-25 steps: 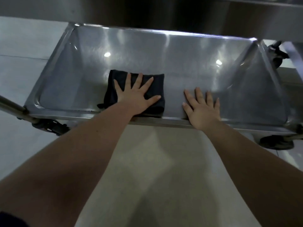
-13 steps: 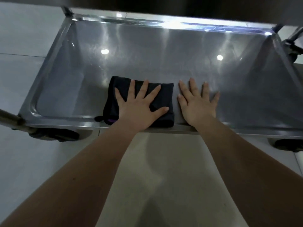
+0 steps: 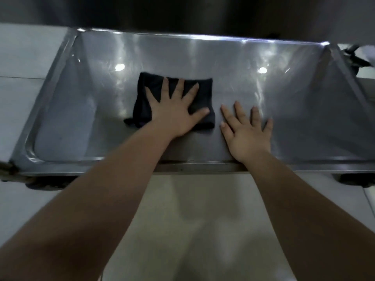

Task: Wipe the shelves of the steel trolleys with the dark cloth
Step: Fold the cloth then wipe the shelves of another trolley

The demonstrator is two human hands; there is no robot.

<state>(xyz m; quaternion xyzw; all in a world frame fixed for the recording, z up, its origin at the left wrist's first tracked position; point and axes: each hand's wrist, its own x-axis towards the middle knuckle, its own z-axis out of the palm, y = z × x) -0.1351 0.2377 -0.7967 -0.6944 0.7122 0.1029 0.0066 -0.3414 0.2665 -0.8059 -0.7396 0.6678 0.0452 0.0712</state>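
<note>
Folded dark cloth [image 3: 205, 96] farther up steel shelf [image 3: 294, 110]

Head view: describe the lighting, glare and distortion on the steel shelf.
Head view: dim overall; a left glare spot and a right glare spot burn out on the steel shelf; a bright streak runs along its far rim; wide-angle distortion bows its edges.
</note>
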